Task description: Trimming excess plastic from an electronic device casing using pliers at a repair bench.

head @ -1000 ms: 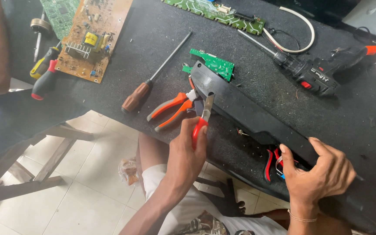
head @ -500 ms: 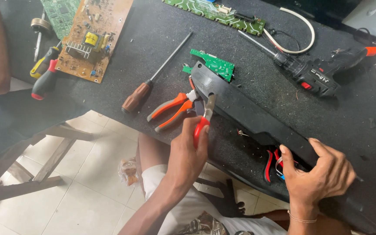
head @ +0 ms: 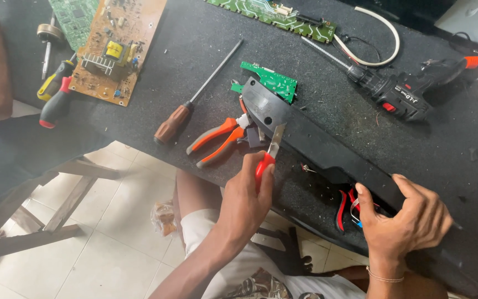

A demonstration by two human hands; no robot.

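Black plastic casing (head: 327,147), long and narrow, lies slantwise across a dark table (head: 195,50), its upper end resting on a small green circuit board (head: 272,80). Left hand (head: 244,202) is closed around the red handle of a cutter (head: 269,155), whose metal tip touches the casing near that upper end. Right hand (head: 410,221) presses down on the casing's lower end, fingers curled over its edge, with red, black and blue wires (head: 347,207) showing just beside the thumb. Orange-handled pliers (head: 219,141) lie touching the casing's upper end, and a brown-handled screwdriver (head: 195,97) rests near them. Farther out sit a black cordless drill (head: 399,94), a brown circuit board (head: 117,47) and a red-and-black-handled tool (head: 56,99) at the table's far left edge.
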